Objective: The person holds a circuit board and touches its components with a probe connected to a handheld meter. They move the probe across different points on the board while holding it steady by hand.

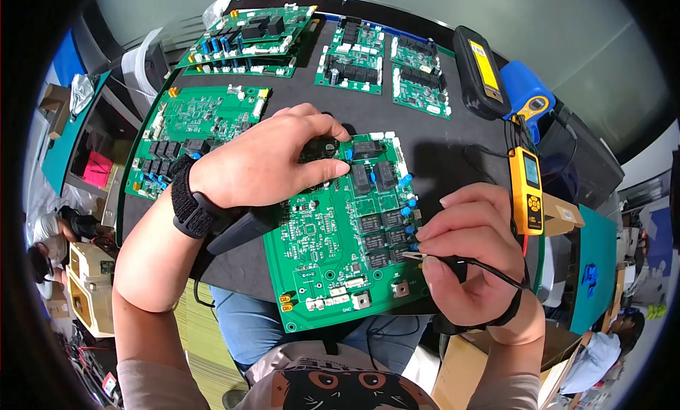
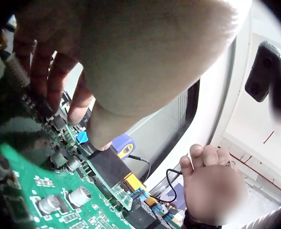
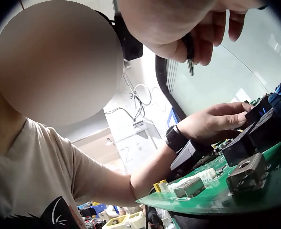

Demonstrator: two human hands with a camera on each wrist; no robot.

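Probing step in hand: right hand [image 1: 473,258] pinches a thin black test probe with a metal tip [image 1: 433,257], fingers curled round it, tip at the row of black relays on the right edge of the large green circuit board [image 1: 333,254], which lies on the black mat. Contact with a pad: can't tell from here. Left hand [image 1: 265,162] lies palm-down on the board's top, fingers slightly bent over a black component, steadying. Next calls for a fine tip placement, then reading the yellow handheld multimeter [image 1: 527,190] beside the board.
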